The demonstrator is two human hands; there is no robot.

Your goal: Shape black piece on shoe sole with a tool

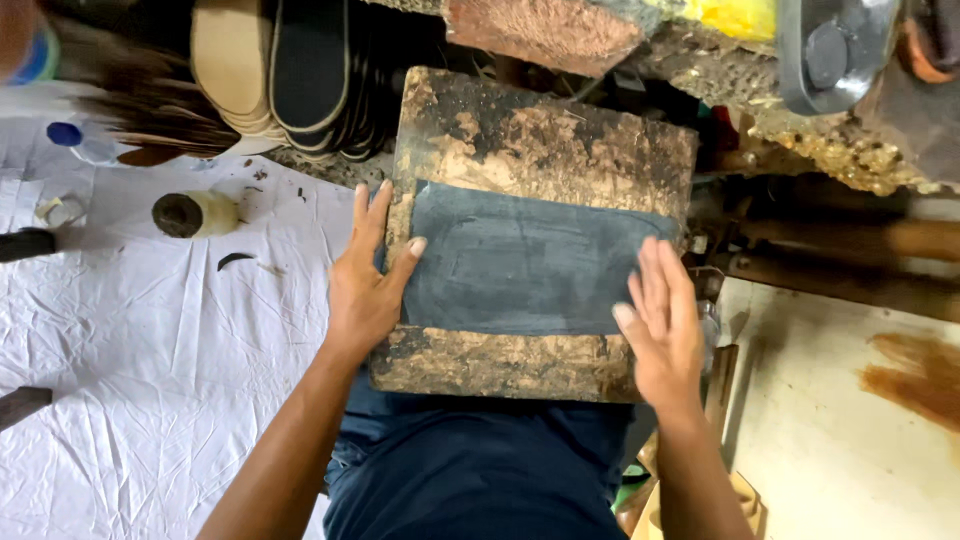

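A view from above shows a person's two bare hands working on a worn, stained board (530, 140) that rests across their lap, over dark blue trousers (480, 470). The board serves as the landmark here. A dark grey rectangular sheet (525, 262) lies flat across the middle of the board, running almost from its left edge to its right edge, with rough brown board showing above and below it. The left hand (368, 285) lies flat at the board's left edge, fingers held loosely together and straight, the thumb spread away so its tip touches the left end of the sheet. The right hand (662, 325) is at the board's right edge, open and flat, fingers together and pointing up the board, over the right end of the sheet; it looks slightly blurred, and I cannot tell whether the palm presses on the sheet or hovers just above it. Neither hand grips anything. Left of the board, a crumpled white cloth (150, 400) covers the surface, and on it sit a small roll of tape (195, 214) and, further left, a clear bottle with a blue cap (78, 142). Beyond the board's upper left corner, a stack of shoe soles (290, 75), tan and black, stands on edge. To the right of the board is a pale wooden surface (830, 430) with brown stains.
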